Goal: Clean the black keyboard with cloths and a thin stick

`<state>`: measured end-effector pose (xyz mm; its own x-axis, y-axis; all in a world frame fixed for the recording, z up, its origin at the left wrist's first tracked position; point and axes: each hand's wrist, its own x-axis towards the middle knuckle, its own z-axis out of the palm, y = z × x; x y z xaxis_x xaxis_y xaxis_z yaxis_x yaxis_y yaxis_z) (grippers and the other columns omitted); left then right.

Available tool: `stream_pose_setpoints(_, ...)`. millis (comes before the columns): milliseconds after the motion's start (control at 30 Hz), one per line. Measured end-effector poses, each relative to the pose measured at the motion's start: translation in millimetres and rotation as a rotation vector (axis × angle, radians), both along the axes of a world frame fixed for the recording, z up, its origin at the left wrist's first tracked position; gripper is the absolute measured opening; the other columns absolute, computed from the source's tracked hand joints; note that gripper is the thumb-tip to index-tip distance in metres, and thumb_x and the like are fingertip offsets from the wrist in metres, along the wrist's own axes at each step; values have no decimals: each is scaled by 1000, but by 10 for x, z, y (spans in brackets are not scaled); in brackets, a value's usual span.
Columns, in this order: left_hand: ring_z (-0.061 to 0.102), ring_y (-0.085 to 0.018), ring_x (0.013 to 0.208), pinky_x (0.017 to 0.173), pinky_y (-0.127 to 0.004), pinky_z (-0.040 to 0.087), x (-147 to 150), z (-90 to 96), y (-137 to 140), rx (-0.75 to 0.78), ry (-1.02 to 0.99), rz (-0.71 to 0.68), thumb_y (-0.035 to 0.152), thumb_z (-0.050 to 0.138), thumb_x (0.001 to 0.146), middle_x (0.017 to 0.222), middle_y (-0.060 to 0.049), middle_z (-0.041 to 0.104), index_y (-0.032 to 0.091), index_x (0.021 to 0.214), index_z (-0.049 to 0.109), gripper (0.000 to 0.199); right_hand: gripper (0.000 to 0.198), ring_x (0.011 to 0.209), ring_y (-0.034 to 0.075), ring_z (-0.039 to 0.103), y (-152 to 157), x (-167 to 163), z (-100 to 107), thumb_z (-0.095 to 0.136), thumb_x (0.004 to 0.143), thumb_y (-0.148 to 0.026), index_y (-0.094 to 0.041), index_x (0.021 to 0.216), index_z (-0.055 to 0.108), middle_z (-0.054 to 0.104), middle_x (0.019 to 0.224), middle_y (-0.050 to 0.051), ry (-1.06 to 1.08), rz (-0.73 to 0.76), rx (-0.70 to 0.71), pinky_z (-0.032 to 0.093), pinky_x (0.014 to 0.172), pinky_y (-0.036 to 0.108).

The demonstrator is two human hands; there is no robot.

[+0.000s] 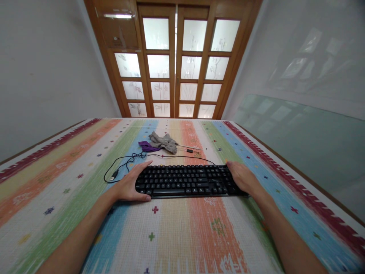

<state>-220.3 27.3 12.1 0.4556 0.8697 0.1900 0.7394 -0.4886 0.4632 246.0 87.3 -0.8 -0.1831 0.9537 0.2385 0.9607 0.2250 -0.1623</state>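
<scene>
A black computer keyboard [182,181] lies lengthwise across the striped cloth, its keys facing up. My left hand [132,184] grips its left end, thumb along the near edge and fingers toward the far edge. Around the right end, my right hand [242,177] is closed, its fingers mostly hidden at the far corner and side. The keyboard's black cable [125,163] leaves the back edge, runs left and loops into a loose coil. A USB plug [114,175] lies at the coil's left, close to my left hand.
Behind the keyboard lie a crumpled grey cloth [164,142], a purple cloth [148,147], a small black block [189,151] and a thin rod [189,147]. The striped tablecloth [171,228] covers the surface. Wooden glazed doors [173,83] stand beyond; walls flank both sides.
</scene>
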Motion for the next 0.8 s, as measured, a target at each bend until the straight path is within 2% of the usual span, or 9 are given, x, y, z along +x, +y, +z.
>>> stream_pose_setpoints(300,41,-41,139,115,-60,31,2,-29,11,21,-8,2,61,80,63,154,-17,40,26,156,26,112,48,104,26,66,-14,-32,20,19,104,-29,-18,105,67,73,110,14,-63,22,17,46,96,40)
stream_pose_setpoints(667,44,-40,137,115,-57,34,-15,-65,46,34,-28,11,65,78,64,154,-16,42,25,154,30,110,47,109,28,64,-26,-30,27,21,104,-27,-16,112,66,71,116,16,-108,24,18,45,98,41)
stream_pose_setpoints(733,44,-39,137,115,-55,34,-8,-75,56,17,-65,43,68,72,69,154,-16,43,22,154,32,105,48,109,27,65,-23,-29,23,20,104,-27,-16,112,66,72,116,16,-120,23,13,46,98,40)
stream_pose_setpoints(800,44,-37,138,116,-54,33,10,-87,75,-5,-129,105,69,59,80,154,-16,44,20,152,36,90,48,108,26,65,-18,-31,17,20,104,-27,-18,110,66,72,114,14,-125,18,11,46,98,39)
